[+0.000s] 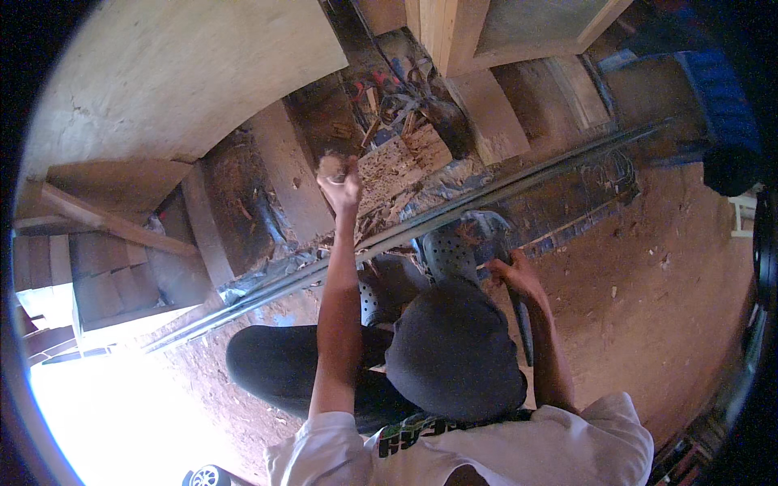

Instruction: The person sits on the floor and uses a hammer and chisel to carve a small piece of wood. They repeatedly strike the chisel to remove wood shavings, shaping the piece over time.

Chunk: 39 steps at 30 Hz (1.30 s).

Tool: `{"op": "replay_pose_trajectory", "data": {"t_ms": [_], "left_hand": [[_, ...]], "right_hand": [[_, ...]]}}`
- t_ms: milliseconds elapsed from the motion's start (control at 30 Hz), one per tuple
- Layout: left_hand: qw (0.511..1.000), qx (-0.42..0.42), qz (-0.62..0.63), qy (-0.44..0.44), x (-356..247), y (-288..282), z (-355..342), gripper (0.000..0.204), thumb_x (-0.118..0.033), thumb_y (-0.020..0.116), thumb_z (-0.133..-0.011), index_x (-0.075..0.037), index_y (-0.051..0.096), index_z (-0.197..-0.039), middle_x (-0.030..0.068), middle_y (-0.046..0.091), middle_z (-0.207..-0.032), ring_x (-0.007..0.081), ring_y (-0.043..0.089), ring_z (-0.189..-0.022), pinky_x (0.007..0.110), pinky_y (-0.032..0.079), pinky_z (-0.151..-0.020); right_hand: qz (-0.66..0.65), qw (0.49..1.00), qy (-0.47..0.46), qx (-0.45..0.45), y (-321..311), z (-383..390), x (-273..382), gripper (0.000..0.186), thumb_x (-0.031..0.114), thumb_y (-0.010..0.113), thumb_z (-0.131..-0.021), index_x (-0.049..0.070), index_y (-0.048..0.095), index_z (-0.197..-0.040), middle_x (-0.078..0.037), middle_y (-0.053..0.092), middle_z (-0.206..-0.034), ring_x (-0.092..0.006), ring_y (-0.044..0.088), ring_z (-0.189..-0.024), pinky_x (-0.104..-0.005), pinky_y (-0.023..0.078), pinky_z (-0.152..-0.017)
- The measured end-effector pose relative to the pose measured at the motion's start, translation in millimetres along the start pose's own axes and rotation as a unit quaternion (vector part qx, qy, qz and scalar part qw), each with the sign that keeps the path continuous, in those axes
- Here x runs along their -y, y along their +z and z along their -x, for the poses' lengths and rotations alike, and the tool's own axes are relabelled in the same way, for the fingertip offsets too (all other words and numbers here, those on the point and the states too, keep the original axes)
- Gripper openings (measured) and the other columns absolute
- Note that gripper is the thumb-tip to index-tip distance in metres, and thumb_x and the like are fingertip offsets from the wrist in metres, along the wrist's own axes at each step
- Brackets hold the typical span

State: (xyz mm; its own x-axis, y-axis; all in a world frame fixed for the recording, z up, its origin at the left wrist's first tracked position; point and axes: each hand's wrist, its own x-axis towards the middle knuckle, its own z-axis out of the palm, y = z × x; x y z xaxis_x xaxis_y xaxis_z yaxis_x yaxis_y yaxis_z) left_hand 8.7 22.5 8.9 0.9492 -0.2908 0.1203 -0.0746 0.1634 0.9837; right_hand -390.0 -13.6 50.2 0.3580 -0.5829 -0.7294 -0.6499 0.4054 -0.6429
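My left hand (pixel 342 185) is raised at the end of my outstretched arm, closed and smeared by motion. Something brownish shows at its top, too blurred to name. Just right of it lies a rough wooden board (pixel 405 166), flecked with dark marks or chips. My right hand (pixel 519 277) is beside my right knee (pixel 455 350), index finger and thumb apart. A long dark curved strip (pixel 520 328) passes by or under that hand; whether they touch cannot be told. My feet wear perforated clogs (pixel 450 257).
Long thin bars (pixel 454 212) run slantwise between my feet and the board. A large pale panel (pixel 194 73) leans at the upper left, and a wooden frame (pixel 462 40) stands at the top. Planks (pixel 292 166) and scraps (pixel 417 97) lie around on the dirt floor (pixel 648 308).
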Motion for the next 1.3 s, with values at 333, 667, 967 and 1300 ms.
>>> {"op": "replay_pose_trajectory", "data": {"t_ms": [333, 667, 967, 1300], "left_hand": [[0.96, 0.248, -0.076, 0.106, 5, 21, 5, 0.011, -0.002, 0.062, -0.075, -0.001, 0.06, -0.086, 0.0026, 0.061, -0.076, 0.0111, 0.055, -0.072, 0.028, 0.046, -0.065], [0.899, 0.273, -0.301, 0.162, 5, 50, 23, 0.034, -0.022, 0.074, -0.064, -0.002, 0.063, -0.089, 0.0218, 0.064, -0.072, 0.0389, 0.065, -0.07, 0.042, 0.051, -0.063], [0.911, 0.276, -0.255, 0.172, 5, 30, 31, 0.034, -0.021, 0.071, -0.059, -0.004, 0.061, -0.086, 0.0195, 0.061, -0.067, 0.038, 0.064, -0.066, 0.042, 0.05, -0.06], [0.933, 0.227, -0.235, 0.148, 3, 21, 31, 0.032, -0.021, 0.071, -0.06, -0.001, 0.06, -0.083, 0.019, 0.06, -0.066, 0.0339, 0.06, -0.058, 0.036, 0.048, -0.058]], "right_hand": [[-0.079, 0.986, -0.143, -0.01, 29, -13, 97, 0.034, 0.035, 0.07, -0.083, 0.003, 0.062, -0.093, -0.003, 0.058, -0.069, -0.0144, 0.055, -0.061, -0.0303, 0.043, -0.053], [0.104, 0.956, -0.275, 0.013, 26, -46, 162, 0.037, 0.036, 0.064, -0.087, 0.003, 0.062, -0.105, -0.009, 0.068, -0.084, -0.0134, 0.062, -0.068, -0.0338, 0.05, -0.071], [0.014, 0.97, -0.231, -0.071, 34, -49, 182, 0.042, 0.041, 0.063, -0.086, 0.001, 0.063, -0.1, -0.011, 0.066, -0.084, -0.023, 0.063, -0.076, -0.0367, 0.049, -0.073], [0.057, 0.948, -0.309, -0.056, 23, -43, 219, 0.039, 0.034, 0.069, -0.078, -0.002, 0.065, -0.092, -0.018, 0.067, -0.082, -0.0282, 0.067, -0.077, -0.0389, 0.051, -0.073]]}}
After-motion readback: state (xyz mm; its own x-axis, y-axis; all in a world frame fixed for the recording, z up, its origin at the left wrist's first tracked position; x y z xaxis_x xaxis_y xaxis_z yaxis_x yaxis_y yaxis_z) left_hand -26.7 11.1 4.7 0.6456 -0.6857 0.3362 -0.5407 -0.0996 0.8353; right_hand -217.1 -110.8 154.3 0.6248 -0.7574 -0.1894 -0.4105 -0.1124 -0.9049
